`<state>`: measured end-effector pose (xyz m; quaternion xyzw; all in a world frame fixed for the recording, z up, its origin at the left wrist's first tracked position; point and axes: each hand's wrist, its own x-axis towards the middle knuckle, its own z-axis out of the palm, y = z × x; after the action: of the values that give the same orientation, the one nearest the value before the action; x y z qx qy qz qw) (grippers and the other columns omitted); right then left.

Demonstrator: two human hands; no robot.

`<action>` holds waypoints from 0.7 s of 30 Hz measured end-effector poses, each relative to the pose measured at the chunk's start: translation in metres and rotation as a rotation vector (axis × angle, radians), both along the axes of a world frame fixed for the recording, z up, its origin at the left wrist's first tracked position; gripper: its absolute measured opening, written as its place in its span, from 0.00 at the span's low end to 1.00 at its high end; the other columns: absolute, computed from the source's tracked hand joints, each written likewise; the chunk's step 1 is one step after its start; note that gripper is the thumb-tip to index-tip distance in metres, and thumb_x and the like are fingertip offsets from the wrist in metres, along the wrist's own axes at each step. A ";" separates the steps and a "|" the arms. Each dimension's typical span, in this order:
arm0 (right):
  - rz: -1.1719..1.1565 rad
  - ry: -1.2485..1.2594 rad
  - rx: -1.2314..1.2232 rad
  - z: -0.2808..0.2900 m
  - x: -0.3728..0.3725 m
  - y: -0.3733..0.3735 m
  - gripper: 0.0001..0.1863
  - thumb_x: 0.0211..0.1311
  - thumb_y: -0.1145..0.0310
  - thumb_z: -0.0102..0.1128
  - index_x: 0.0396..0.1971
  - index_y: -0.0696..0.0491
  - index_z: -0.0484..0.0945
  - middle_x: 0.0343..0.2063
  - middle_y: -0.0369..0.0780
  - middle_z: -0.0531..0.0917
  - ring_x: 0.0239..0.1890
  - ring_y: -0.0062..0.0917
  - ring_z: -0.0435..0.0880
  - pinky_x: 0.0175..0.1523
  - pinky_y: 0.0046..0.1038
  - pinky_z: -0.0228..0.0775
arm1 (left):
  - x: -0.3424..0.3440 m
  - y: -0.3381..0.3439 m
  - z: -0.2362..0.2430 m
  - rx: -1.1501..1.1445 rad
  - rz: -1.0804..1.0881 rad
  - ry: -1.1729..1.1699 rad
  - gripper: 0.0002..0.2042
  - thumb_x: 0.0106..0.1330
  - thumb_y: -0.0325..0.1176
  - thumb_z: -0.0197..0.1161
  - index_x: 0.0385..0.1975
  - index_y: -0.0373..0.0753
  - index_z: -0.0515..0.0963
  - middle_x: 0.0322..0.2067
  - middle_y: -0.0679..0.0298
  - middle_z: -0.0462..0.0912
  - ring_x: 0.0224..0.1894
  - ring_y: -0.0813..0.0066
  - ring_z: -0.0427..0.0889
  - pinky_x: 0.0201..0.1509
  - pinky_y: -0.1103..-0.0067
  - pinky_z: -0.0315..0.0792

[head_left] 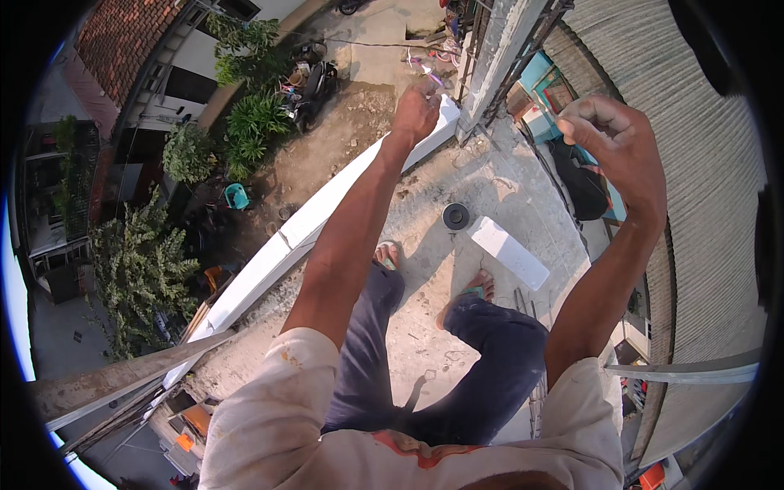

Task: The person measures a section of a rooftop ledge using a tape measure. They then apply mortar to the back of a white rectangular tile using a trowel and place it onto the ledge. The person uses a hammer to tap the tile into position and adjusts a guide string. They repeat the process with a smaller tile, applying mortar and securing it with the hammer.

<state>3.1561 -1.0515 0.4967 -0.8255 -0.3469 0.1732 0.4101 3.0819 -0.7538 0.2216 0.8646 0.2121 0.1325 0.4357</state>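
My left hand (416, 113) reaches forward over the far end of a row of white blocks (282, 243), close to a grey concrete column (510, 53). Its fingers are bent together, and whatever they may hold is hidden. Raised at the right, my right hand (616, 147) is curled, thumb against the bent fingers in a pinch. Anything inside it is too small or covered to make out. Between my arms, a loose white block (510, 253) lies on the concrete floor (408, 322). Beside it stands a round dark thing (455, 216) with a pale rim.
The block row edges a drop to a yard below, with a parked motorbike (314, 94) and plants (255, 122). A corrugated roof (694, 163) lies to the right. Metal rods (535, 384) rest near my right leg. A wooden beam (122, 376) crosses the lower left.
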 end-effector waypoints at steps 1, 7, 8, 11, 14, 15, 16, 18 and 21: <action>-0.030 -0.072 -0.024 -0.001 0.004 -0.004 0.14 0.65 0.56 0.76 0.34 0.53 0.90 0.28 0.34 0.88 0.33 0.21 0.84 0.46 0.28 0.76 | 0.029 -0.004 -0.003 0.082 -0.085 -0.064 0.16 0.71 0.34 0.63 0.54 0.35 0.85 0.49 0.41 0.88 0.52 0.44 0.87 0.61 0.61 0.79; -0.063 -0.529 0.029 -0.042 0.025 0.003 0.18 0.66 0.48 0.75 0.31 0.49 0.88 0.25 0.31 0.83 0.32 0.18 0.83 0.48 0.27 0.77 | 0.081 0.027 -0.034 0.216 -0.393 -0.046 0.19 0.70 0.33 0.65 0.59 0.37 0.84 0.51 0.48 0.89 0.53 0.51 0.89 0.61 0.65 0.80; -0.087 -0.665 -0.007 -0.048 0.034 -0.004 0.19 0.66 0.48 0.74 0.31 0.49 0.87 0.24 0.31 0.83 0.32 0.18 0.82 0.49 0.28 0.77 | 0.086 0.029 -0.033 0.282 -0.437 -0.057 0.16 0.69 0.33 0.67 0.55 0.38 0.85 0.46 0.49 0.90 0.49 0.50 0.89 0.57 0.65 0.81; -0.199 -0.828 -0.133 -0.060 0.046 -0.017 0.19 0.66 0.47 0.74 0.33 0.50 0.88 0.25 0.33 0.83 0.32 0.19 0.82 0.53 0.32 0.75 | 0.099 0.031 -0.036 0.403 -0.454 -0.043 0.13 0.69 0.35 0.68 0.50 0.38 0.86 0.42 0.49 0.91 0.46 0.48 0.89 0.52 0.63 0.81; 0.007 -0.667 -0.067 -0.066 0.032 0.002 0.19 0.67 0.48 0.73 0.32 0.50 0.86 0.24 0.32 0.82 0.31 0.18 0.81 0.47 0.27 0.75 | 0.098 0.037 -0.049 0.493 -0.427 -0.074 0.12 0.69 0.39 0.69 0.44 0.37 0.85 0.37 0.50 0.90 0.42 0.46 0.88 0.50 0.60 0.80; 0.074 -0.612 -0.064 -0.066 0.029 0.004 0.19 0.68 0.48 0.73 0.32 0.51 0.86 0.23 0.32 0.81 0.30 0.18 0.81 0.45 0.25 0.74 | 0.098 0.037 -0.051 0.509 -0.424 -0.066 0.13 0.69 0.40 0.69 0.42 0.36 0.85 0.36 0.50 0.90 0.42 0.45 0.88 0.50 0.59 0.80; 0.092 -0.598 -0.109 -0.069 0.037 0.000 0.19 0.68 0.49 0.73 0.32 0.51 0.86 0.23 0.32 0.81 0.30 0.18 0.80 0.43 0.25 0.73 | 0.098 0.036 -0.053 0.539 -0.406 -0.067 0.13 0.68 0.41 0.69 0.40 0.37 0.85 0.34 0.51 0.90 0.41 0.47 0.88 0.50 0.59 0.80; 0.104 -0.536 -0.115 -0.075 0.038 -0.003 0.18 0.69 0.52 0.72 0.33 0.53 0.85 0.23 0.32 0.80 0.29 0.17 0.78 0.40 0.25 0.70 | 0.095 0.036 -0.051 0.523 -0.384 -0.035 0.12 0.68 0.41 0.69 0.39 0.38 0.85 0.35 0.52 0.90 0.41 0.47 0.89 0.50 0.59 0.80; 0.022 -0.532 -0.210 -0.065 0.036 -0.012 0.17 0.69 0.54 0.71 0.33 0.53 0.85 0.23 0.32 0.80 0.29 0.17 0.78 0.39 0.25 0.69 | 0.098 0.037 -0.042 0.481 -0.405 -0.118 0.09 0.65 0.37 0.70 0.37 0.40 0.87 0.35 0.54 0.91 0.41 0.52 0.90 0.50 0.61 0.82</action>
<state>3.1916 -1.0633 0.4316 -0.8761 -0.4313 -0.0103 0.2151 3.1803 -0.7164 0.1795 0.9584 -0.0274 0.1394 0.2477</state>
